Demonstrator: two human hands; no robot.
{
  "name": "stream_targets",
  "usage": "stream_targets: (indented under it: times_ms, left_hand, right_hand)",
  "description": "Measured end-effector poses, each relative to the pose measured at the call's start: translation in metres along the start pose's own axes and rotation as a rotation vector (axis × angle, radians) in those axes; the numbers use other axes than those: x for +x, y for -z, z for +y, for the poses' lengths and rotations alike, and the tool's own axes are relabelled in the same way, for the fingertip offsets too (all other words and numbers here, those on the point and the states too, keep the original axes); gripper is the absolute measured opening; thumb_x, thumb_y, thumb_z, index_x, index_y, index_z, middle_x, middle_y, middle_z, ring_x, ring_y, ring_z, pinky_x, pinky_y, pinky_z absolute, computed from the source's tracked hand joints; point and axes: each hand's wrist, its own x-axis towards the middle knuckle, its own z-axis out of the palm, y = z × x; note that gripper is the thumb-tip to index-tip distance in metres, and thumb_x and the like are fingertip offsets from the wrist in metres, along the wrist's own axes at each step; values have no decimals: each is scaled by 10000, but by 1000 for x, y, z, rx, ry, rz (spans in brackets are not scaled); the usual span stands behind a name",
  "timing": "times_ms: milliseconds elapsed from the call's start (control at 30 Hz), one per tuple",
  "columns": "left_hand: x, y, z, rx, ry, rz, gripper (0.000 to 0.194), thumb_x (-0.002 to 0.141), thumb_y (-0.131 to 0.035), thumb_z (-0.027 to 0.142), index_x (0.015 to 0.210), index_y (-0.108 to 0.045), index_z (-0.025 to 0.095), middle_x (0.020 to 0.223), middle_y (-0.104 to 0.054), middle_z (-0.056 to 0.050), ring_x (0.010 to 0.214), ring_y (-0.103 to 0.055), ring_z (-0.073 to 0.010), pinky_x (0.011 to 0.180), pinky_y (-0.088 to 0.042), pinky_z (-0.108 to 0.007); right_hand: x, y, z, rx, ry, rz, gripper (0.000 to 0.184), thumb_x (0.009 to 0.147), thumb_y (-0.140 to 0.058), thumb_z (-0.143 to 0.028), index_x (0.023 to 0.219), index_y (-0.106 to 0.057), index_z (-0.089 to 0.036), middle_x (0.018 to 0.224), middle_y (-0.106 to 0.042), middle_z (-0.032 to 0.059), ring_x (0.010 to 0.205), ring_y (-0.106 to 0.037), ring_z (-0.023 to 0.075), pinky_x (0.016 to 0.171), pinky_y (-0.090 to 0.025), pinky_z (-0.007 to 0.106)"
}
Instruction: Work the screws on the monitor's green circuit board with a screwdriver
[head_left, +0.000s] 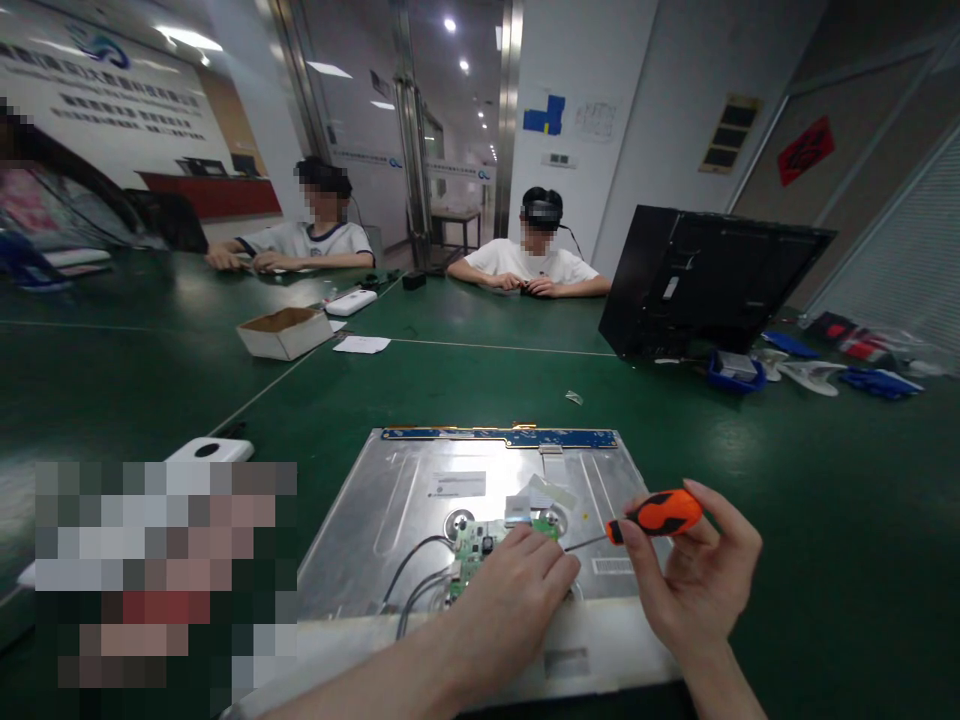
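Note:
A silver metal display panel [390, 500] lies in front of me, with a blue circuit strip [465, 437] along its far edge. On its middle sits a green circuit board [472, 540] with dark cables [412, 552] on its left side. My left hand [514, 580] rests over the board with its fingers curled together; whatever they pinch is hidden beneath them. In my right hand [701, 570] is an orange and black screwdriver [664, 514], gripped by the handle. Its shaft points left, and the tip disappears by my left fingers.
A large black monitor casing [712, 285] stands at the right, beside a blue tray [735, 372] and blue gloves [877, 382]. An open cardboard box [285, 335] and a white device [214, 450] are on the left. Several people sit around the green table [480, 385].

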Motion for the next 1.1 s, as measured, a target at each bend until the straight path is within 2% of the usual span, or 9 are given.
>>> stream_targets:
  times_ms: [267, 467, 633, 900, 1100]
  left_hand:
    - [-1, -3, 1, 56, -44, 24, 99, 921, -632, 130, 886, -554, 178, 878, -661, -27, 815, -601, -212, 799, -412, -342]
    - [0, -4, 0, 100, -82, 32, 142, 916, -664, 132, 856, -543, 175, 863, -653, -23, 792, -593, -206, 781, -408, -337]
    - [3, -5, 1, 177, -106, 14, 142, 899, -694, 158, 859, -559, 175, 858, -645, -24, 817, -591, -215, 797, -413, -359]
    - [4, -5, 2, 155, -48, -13, 116, 861, -683, 145, 849, -574, 182, 917, -651, -48, 879, -597, -235, 871, -415, -387]
    - [1, -7, 1, 115, -27, 12, 110, 819, -652, 112, 849, -573, 182, 923, -655, -47, 885, -594, -235, 913, -404, -390]
  right_hand:
    - [1, -1, -2, 0, 65, 41, 651, 814, -690, -37, 1385, -463, -251, 922, -643, 13, 693, -697, 144, 559, -624, 240]
    - [1, -1, -2, -5, 102, 33, 677, 804, -686, -9, 1399, -463, -243, 973, -612, 14, 720, -698, 121, 606, -627, 214]
    - [-3, 0, 1, -27, 98, 37, 690, 798, -707, -31, 1401, -465, -264, 999, -605, 29, 722, -699, 138, 584, -639, 246]
    - [-1, -1, 0, -41, 101, 32, 661, 815, -691, -39, 1396, -464, -259, 960, -611, 22, 698, -695, 134, 580, -640, 240]
    - [-3, 0, 1, -31, 111, 18, 698, 797, -705, -16, 1410, -466, -249, 1039, -598, 35, 742, -708, 131, 618, -642, 228]
